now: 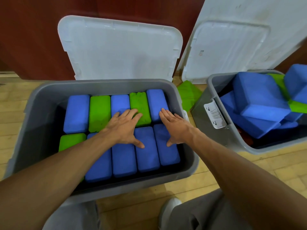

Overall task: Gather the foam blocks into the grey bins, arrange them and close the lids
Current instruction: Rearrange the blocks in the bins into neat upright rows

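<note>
Both hands lie flat and empty, fingers spread, on the packed foam blocks (144,146) in the near grey bin (49,103): left hand (123,128) and right hand (174,128) side by side, block long axes running along the fingers, the raised lid (119,47) directly beyond the fingertips.

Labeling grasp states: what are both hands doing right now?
Left hand: open, flat on the blocks, holding nothing.
Right hand: open, flat on the blocks, holding nothing.

Showing bare forearms and two bare hands, left hand (123,126) and right hand (176,128), no sleeves, rings or watch in view. Wearing grey trousers (207,214) and a white shoe (171,206) poking out below.
</note>
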Available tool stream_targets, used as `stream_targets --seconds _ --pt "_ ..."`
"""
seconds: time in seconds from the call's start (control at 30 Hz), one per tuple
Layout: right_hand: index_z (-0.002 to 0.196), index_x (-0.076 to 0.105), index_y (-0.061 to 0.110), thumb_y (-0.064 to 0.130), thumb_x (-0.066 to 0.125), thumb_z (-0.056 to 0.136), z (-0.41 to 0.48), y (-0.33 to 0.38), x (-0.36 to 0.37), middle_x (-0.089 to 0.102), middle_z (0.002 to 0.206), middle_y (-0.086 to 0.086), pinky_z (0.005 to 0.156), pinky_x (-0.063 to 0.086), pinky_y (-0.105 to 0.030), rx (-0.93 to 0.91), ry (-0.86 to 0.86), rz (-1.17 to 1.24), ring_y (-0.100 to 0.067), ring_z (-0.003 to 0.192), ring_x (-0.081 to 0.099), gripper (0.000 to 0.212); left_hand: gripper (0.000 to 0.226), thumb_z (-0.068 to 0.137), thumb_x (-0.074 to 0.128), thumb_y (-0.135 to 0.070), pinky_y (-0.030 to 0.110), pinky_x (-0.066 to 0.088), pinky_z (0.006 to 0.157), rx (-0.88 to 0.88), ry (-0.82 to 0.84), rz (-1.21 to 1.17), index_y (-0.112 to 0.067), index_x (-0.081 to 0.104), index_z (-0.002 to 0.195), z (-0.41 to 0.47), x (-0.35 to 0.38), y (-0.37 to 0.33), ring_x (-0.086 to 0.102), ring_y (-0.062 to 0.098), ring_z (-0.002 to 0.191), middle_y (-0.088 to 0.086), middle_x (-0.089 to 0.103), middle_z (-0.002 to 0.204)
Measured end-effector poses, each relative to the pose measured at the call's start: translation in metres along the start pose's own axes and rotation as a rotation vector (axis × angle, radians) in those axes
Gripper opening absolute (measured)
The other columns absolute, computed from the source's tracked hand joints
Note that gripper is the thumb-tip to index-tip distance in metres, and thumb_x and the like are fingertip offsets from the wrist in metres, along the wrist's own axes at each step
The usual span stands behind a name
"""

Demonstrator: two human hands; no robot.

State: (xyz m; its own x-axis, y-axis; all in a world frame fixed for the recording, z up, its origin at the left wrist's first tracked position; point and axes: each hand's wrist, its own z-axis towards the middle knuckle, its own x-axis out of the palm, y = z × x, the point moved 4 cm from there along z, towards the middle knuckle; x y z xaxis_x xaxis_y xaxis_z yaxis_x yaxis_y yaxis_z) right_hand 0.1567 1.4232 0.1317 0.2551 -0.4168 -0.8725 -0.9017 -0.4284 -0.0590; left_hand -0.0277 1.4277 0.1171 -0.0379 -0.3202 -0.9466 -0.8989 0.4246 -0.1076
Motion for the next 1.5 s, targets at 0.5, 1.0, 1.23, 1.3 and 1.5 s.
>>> stream_targets --seconds 0.5,1.0,1.23,1.3,1.5 --pt "0.152 0.013 0.008 0.034 0.065 0.086 -0.003 0.014 -0.013 0.01 0.161 -0.005 0.119 0.006 -0.049 0.127 0.039 -0.08 -0.018 0.149 0.009 0.087 0.079 0.09 0.048 -0.057 0.034 0.009 0.12 -0.09 -0.096 -0.329 -0.019 0.019 0.152 -0.051 0.022 0.017 0.008 0.014 0.148 -0.003 0.01 0.161" --pt "0.154 0.005 0.033 0.049 0.026 0.101 0.058 0.138 -0.001 -0.012 0.161 0.001 0.119 -0.003 -0.046 -0.017 -0.168 0.26 -0.017 0.149 -0.008 0.059 0.064 0.098 0.037 -0.049 0.038 0.031 0.11 -0.552 -0.231 -0.1 -0.01 0.027 0.148 -0.125 0.028 0.127 0.023 0.022 0.141 0.007 0.025 0.154" --pt "0.154 0.014 0.029 0.042 0.025 0.103 0.048 0.142 -0.002 0.002 0.162 -0.001 0.119 0.005 -0.044 0.001 -0.197 0.129 -0.019 0.149 0.006 0.054 0.069 0.093 0.044 -0.054 0.038 0.028 0.111 -0.501 -0.233 -0.158 -0.013 0.03 0.146 -0.135 0.036 0.125 0.024 0.022 0.141 0.006 0.026 0.152" --pt "0.154 0.015 0.027 0.04 0.025 0.103 0.044 0.145 0.001 0.004 0.162 -0.003 0.12 0.001 -0.041 -0.006 -0.204 0.097 -0.021 0.149 0.008 0.053 0.072 0.092 0.044 -0.057 0.038 0.028 0.112 -0.501 -0.21 -0.142 -0.012 0.029 0.146 -0.135 0.037 0.122 0.025 0.023 0.141 0.007 0.027 0.151" --pt "0.154 0.011 0.027 0.034 0.032 0.103 0.044 0.133 -0.004 -0.001 0.162 0.001 0.121 0.001 -0.038 -0.065 -0.09 0.223 -0.018 0.149 0.001 0.055 0.072 0.086 0.057 -0.045 0.043 0.016 0.117 -0.467 -0.128 -0.086 -0.012 0.03 0.144 -0.118 0.02 0.105 0.027 0.026 0.138 0.007 0.029 0.147"
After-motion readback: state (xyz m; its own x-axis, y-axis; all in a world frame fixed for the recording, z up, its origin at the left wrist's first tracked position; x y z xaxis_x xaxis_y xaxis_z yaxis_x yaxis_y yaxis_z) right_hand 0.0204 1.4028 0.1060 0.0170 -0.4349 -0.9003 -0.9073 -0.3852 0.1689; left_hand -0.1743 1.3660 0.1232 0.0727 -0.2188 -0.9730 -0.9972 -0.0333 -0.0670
